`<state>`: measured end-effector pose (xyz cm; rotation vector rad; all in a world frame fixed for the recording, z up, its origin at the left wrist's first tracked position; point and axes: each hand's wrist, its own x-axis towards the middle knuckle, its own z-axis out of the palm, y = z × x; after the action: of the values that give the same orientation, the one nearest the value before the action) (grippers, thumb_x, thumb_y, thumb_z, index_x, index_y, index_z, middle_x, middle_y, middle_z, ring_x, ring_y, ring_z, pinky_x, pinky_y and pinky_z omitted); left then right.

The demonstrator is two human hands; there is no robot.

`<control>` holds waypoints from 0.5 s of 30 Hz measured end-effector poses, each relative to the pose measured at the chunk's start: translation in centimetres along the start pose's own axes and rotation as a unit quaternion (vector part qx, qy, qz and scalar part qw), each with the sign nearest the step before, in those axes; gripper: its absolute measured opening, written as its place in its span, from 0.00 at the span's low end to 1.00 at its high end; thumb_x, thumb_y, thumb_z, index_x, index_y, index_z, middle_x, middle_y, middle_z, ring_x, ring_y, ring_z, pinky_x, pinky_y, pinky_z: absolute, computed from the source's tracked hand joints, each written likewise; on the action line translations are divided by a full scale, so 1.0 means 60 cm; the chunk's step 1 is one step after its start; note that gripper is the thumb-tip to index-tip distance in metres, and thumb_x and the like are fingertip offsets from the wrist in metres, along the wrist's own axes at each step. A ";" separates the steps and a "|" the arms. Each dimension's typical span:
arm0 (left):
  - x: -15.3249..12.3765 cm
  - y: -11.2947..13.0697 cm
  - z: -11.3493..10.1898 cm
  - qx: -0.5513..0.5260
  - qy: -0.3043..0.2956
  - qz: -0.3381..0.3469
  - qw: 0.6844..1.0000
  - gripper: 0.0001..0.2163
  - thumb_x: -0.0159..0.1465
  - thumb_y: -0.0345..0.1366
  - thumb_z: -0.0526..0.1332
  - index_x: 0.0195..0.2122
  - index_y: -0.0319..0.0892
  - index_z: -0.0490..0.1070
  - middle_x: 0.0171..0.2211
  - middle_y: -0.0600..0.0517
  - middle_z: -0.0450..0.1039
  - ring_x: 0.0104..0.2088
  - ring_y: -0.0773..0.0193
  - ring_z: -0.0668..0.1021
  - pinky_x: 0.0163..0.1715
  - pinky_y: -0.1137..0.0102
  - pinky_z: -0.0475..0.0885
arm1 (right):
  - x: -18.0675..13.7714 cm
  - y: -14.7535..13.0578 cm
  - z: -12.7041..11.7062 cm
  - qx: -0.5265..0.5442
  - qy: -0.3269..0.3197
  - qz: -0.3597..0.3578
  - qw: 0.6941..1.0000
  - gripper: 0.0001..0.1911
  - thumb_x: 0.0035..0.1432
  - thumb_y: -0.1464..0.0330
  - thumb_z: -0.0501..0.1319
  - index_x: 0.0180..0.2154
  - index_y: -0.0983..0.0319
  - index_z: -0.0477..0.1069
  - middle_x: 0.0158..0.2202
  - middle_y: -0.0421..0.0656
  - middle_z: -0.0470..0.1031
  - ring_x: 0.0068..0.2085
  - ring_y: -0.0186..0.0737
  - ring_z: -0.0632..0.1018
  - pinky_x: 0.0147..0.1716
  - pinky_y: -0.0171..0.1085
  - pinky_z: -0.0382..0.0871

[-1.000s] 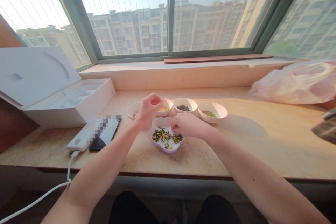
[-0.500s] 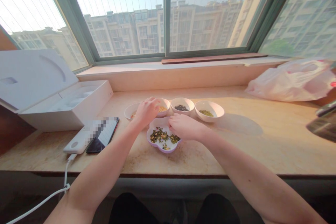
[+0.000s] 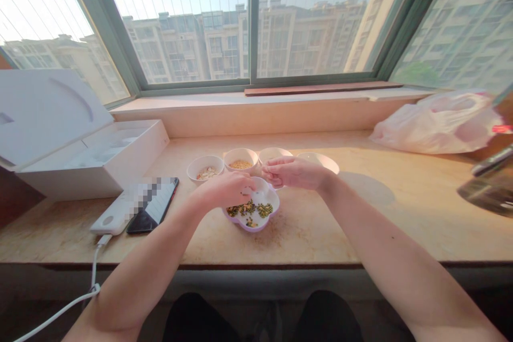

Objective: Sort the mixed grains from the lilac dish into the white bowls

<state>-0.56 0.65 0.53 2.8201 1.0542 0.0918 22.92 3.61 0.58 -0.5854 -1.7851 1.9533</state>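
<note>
My left hand [image 3: 229, 189] hangs over the left part of a white flower-shaped bowl [image 3: 274, 192] with a lilac outside, its fingers curled together. Dark green beans and some yellowish pieces lie in that bowl, partly hidden by this hand. My right hand [image 3: 295, 172] is above the third small white bowl [image 3: 274, 152], fingertips pinched; whatever is between them is too small to name. Behind the left hand stand a bowl of pale and reddish pieces [image 3: 191, 170] and a bowl of yellow grains [image 3: 240, 153]. My right hand and wrist hide the contents of the fourth bowl [image 3: 320, 159].
A phone [image 3: 154, 208] and a white power bank [image 3: 112, 216] with a cable [image 3: 94, 267] lie at left, before an open white box [image 3: 92, 163]. A plastic bag [image 3: 436, 125] rests at the right, with a dark shiny object [image 3: 489, 184] near the edge.
My left hand has come from above the yellow-grain bowl toward me, over the flower-shaped bowl. My right hand has left the flower-shaped bowl and moved back to the third small bowl.
</note>
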 end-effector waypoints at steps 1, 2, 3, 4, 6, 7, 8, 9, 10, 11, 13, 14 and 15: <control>-0.003 0.003 -0.002 -0.009 -0.016 0.000 1.000 0.08 0.63 0.28 0.60 0.39 0.44 0.79 0.41 0.51 0.80 0.40 0.60 0.79 0.37 0.69 0.68 | 0.000 0.000 0.001 0.000 -0.010 0.013 1.000 0.19 0.58 0.56 0.72 0.32 0.62 0.68 0.31 0.37 0.63 0.29 0.30 0.61 0.29 0.33 0.59; -0.006 0.007 -0.003 -0.020 -0.029 -0.007 0.999 0.10 0.63 0.31 0.63 0.44 0.45 0.79 0.44 0.51 0.80 0.43 0.59 0.80 0.39 0.69 0.69 | 0.000 0.001 0.002 -0.002 -0.017 0.023 1.000 0.19 0.58 0.56 0.72 0.32 0.63 0.69 0.31 0.37 0.64 0.29 0.30 0.62 0.29 0.33 0.59; -0.007 0.010 -0.005 -0.033 -0.042 -0.016 0.998 0.13 0.62 0.34 0.65 0.48 0.47 0.79 0.47 0.52 0.80 0.45 0.59 0.80 0.41 0.69 0.70 | -0.001 0.001 0.002 -0.006 -0.019 0.027 0.999 0.19 0.58 0.56 0.72 0.32 0.63 0.69 0.31 0.37 0.64 0.29 0.30 0.62 0.29 0.33 0.59; -0.008 0.014 -0.006 -0.043 -0.059 -0.021 0.997 0.17 0.62 0.37 0.68 0.53 0.48 0.78 0.50 0.52 0.79 0.47 0.58 0.80 0.43 0.69 0.70 | -0.002 0.001 0.001 -0.012 -0.016 0.024 1.000 0.19 0.58 0.56 0.72 0.32 0.63 0.69 0.31 0.37 0.64 0.29 0.30 0.62 0.29 0.34 0.59; -0.006 0.020 -0.006 -0.054 -0.091 -0.025 0.994 0.21 0.61 0.41 0.71 0.56 0.48 0.78 0.51 0.51 0.79 0.47 0.58 0.80 0.44 0.69 0.71 | -0.009 -0.002 -0.005 -0.034 0.010 0.004 0.999 0.19 0.59 0.56 0.69 0.31 0.62 0.67 0.30 0.37 0.63 0.29 0.31 0.61 0.29 0.34 0.59; -0.004 0.022 -0.006 -0.055 -0.102 -0.024 0.993 0.20 0.61 0.41 0.71 0.55 0.47 0.78 0.50 0.51 0.78 0.46 0.58 0.80 0.44 0.69 0.71 | -0.013 -0.006 -0.010 -0.059 0.035 -0.007 0.998 0.19 0.60 0.56 0.68 0.30 0.62 0.66 0.29 0.37 0.62 0.29 0.31 0.61 0.30 0.34 0.59; -0.001 0.023 -0.004 -0.055 -0.108 -0.022 0.992 0.19 0.61 0.40 0.71 0.54 0.47 0.79 0.49 0.51 0.78 0.46 0.58 0.80 0.44 0.69 0.71 | -0.019 -0.010 -0.017 -0.097 0.072 -0.012 0.993 0.18 0.61 0.56 0.66 0.30 0.61 0.65 0.28 0.37 0.62 0.29 0.32 0.61 0.30 0.34 0.59; 0.001 0.024 -0.003 -0.057 -0.109 -0.020 0.992 0.17 0.62 0.39 0.71 0.52 0.46 0.80 0.48 0.50 0.78 0.46 0.59 0.80 0.44 0.69 0.71 | -0.025 -0.016 -0.024 -0.144 0.117 -0.007 0.983 0.17 0.62 0.57 0.65 0.30 0.61 0.65 0.28 0.37 0.62 0.29 0.32 0.61 0.30 0.35 0.59; 0.004 0.023 -0.001 -0.058 -0.105 -0.021 0.993 0.15 0.62 0.38 0.71 0.50 0.46 0.81 0.48 0.50 0.78 0.46 0.59 0.80 0.45 0.70 0.71 | -0.031 -0.022 -0.033 -0.205 0.175 0.008 0.963 0.16 0.63 0.58 0.64 0.30 0.61 0.65 0.28 0.37 0.62 0.29 0.33 0.63 0.30 0.35 0.59; 0.005 0.023 0.001 -0.059 -0.099 -0.021 0.993 0.13 0.62 0.37 0.70 0.48 0.46 0.81 0.47 0.50 0.78 0.46 0.58 0.80 0.44 0.70 0.72 | -0.038 -0.027 -0.043 -0.267 0.240 0.034 0.933 0.14 0.63 0.59 0.62 0.31 0.61 0.66 0.28 0.38 0.65 0.29 0.34 0.64 0.30 0.35 0.59; 0.007 0.021 0.006 -0.064 -0.087 -0.020 0.994 0.10 0.62 0.34 0.70 0.45 0.46 0.82 0.44 0.50 0.79 0.45 0.57 0.80 0.43 0.69 0.72 | -0.052 -0.036 -0.064 -0.377 0.353 0.094 0.851 0.09 0.63 0.62 0.60 0.35 0.61 0.70 0.31 0.41 0.71 0.31 0.36 0.68 0.31 0.36 0.60; 0.007 0.020 0.008 -0.068 -0.079 -0.020 0.994 0.10 0.61 0.32 0.69 0.44 0.45 0.83 0.43 0.49 0.79 0.44 0.57 0.80 0.42 0.69 0.72 | -0.059 -0.038 -0.074 -0.422 0.390 0.116 0.810 0.08 0.62 0.64 0.58 0.36 0.61 0.71 0.34 0.43 0.74 0.33 0.38 0.71 0.32 0.36 0.61; 0.006 0.019 0.011 -0.076 -0.071 -0.019 0.994 0.09 0.61 0.29 0.68 0.43 0.45 0.83 0.42 0.49 0.80 0.43 0.57 0.81 0.40 0.69 0.72 | -0.065 -0.039 -0.085 -0.457 0.412 0.136 0.776 0.07 0.61 0.65 0.58 0.36 0.61 0.73 0.36 0.44 0.77 0.35 0.39 0.73 0.33 0.36 0.62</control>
<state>0.51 -0.03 0.03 2.6275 1.0218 -0.0295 29.11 5.68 2.55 -1.7518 -1.9276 0.5334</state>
